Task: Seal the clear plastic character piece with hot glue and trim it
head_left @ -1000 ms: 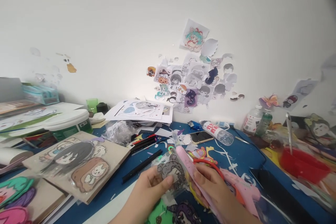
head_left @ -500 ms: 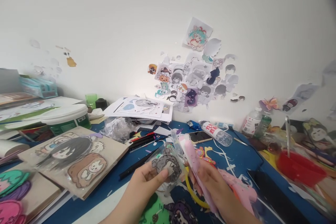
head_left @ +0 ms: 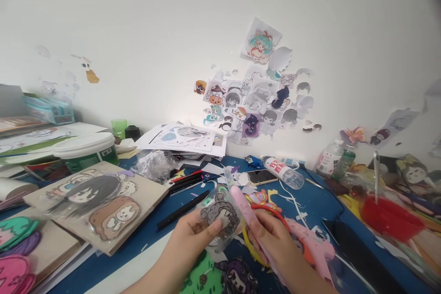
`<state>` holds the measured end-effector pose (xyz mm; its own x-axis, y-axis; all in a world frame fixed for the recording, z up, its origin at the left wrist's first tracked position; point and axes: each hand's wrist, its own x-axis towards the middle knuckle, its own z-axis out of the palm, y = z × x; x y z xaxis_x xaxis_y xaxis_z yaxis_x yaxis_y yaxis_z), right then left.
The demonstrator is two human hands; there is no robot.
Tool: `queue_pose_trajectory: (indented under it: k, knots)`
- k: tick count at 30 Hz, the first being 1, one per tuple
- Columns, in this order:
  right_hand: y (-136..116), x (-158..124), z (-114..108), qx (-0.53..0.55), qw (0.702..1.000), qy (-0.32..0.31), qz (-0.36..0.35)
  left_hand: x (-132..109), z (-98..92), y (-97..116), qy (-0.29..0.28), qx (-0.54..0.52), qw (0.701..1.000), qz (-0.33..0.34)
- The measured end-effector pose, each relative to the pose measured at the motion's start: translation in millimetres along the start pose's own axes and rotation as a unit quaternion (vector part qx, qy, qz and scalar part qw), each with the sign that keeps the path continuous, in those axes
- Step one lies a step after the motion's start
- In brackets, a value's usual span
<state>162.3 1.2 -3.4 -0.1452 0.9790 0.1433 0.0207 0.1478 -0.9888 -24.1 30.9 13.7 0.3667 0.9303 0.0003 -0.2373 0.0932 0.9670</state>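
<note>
My left hand [head_left: 196, 234] is closed on a grey cartoon-character cutout [head_left: 223, 213] backed by clear film, its thumb pressed over the front. In my right hand [head_left: 279, 243] is a slim pink stick-shaped tool [head_left: 245, 206], slanting up to the left. The tool's upper end lies close beside the cutout's right edge; whether they touch I cannot tell. Under my hands are a green cutout [head_left: 206, 275] and a dark purple character cutout [head_left: 239, 280]. A yellow ring [head_left: 255, 257] shows partly behind the right hand, and a pink gun-shaped tool [head_left: 319, 243] lies right of it.
Left, a board [head_left: 151, 193] carries film-covered character pieces, near a white-lidded tub [head_left: 86, 144]. Black pens [head_left: 182, 211] lie ahead. A phone [head_left: 262, 177], a plastic bottle [head_left: 284, 172] and paper scraps sit farther back. A red bowl [head_left: 392, 218] stands right. Paper drawings [head_left: 255, 101] cover the wall.
The pink tool has turned in my right hand, and its upper end is now slightly lower and farther left. My left hand keeps its hold on the cutout. The view has shifted slightly.
</note>
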Motion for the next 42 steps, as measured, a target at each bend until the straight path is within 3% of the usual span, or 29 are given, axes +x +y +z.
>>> queue_pose_trajectory:
  k: [5,8,12,20,31,42]
  knots:
    - [-13.8,-0.4,-9.6,-0.024,0.999,0.028,0.001,-0.3,-3.4,3.8,0.014,-0.021,1.0,-0.005]
    - [-16.2,1.5,-13.1,-0.09,0.996,0.002,-0.019,0.0,-6.3,7.1,0.024,-0.035,0.999,0.002]
    - [-12.1,2.6,-8.1,-0.136,0.99,-0.016,-0.024,0.8,-5.9,7.2,0.013,-0.036,0.999,0.003]
    - [-15.7,-1.4,-4.9,-0.2,0.979,0.007,-0.042,-2.0,-1.3,7.4,0.016,-0.038,0.999,-0.003]
    - [-7.0,-2.8,-3.2,-0.038,0.998,-0.035,0.018,-2.4,-3.2,11.6,-0.005,-0.062,0.998,-0.007]
    - [-12.2,-2.1,-1.9,0.024,0.999,0.026,0.006,-3.8,-2.1,15.3,0.013,0.003,1.0,-0.009]
